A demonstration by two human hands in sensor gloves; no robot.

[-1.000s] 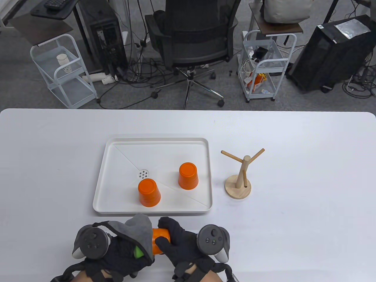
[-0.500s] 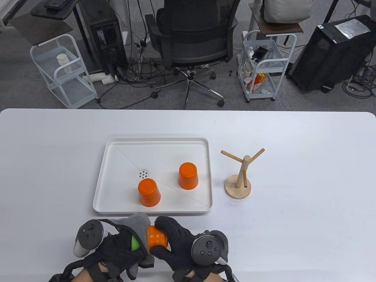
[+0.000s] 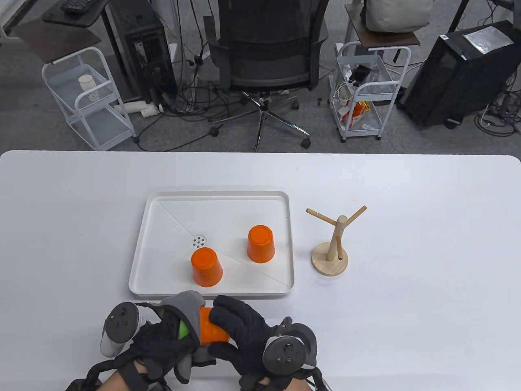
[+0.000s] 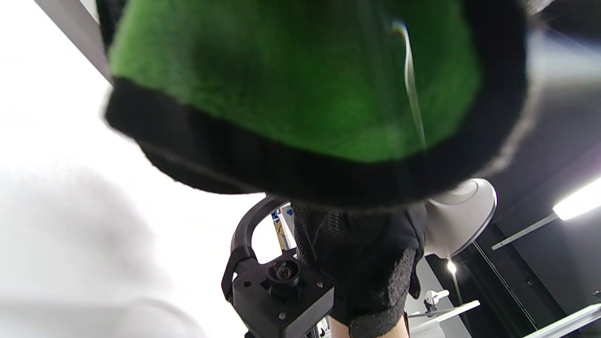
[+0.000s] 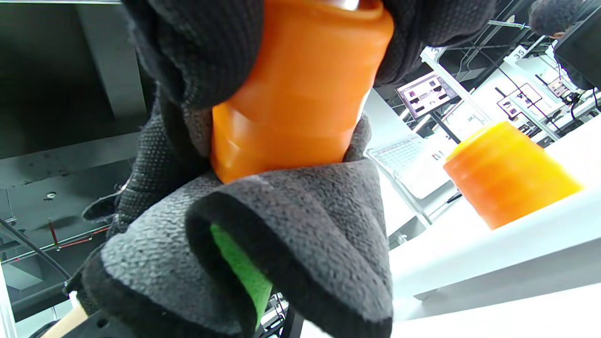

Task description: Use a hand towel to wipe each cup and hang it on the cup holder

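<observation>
1. The held cup (image 3: 211,330) sits at the desk's 6 o'clock edge, and it's rolled a bit since a second ago, so wiping is mid-swing.
2. Right hand (image 3: 240,338) stays curled round it; left hand (image 3: 163,346) clamps the hand towel (image 3: 185,303) over its mouth.
3. Two cups (image 3: 206,266) wait in the tray (image 3: 220,195); the cup holder (image 3: 331,244) at 3 o'clock is bare.

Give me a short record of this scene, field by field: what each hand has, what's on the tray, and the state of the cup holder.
left hand: holds grey and green hand towel round the cup's end
right hand: grips ribbed orange plastic cup
white tray: two orange cups upside down
wooden cup holder: pegs bare, right of tray
</observation>
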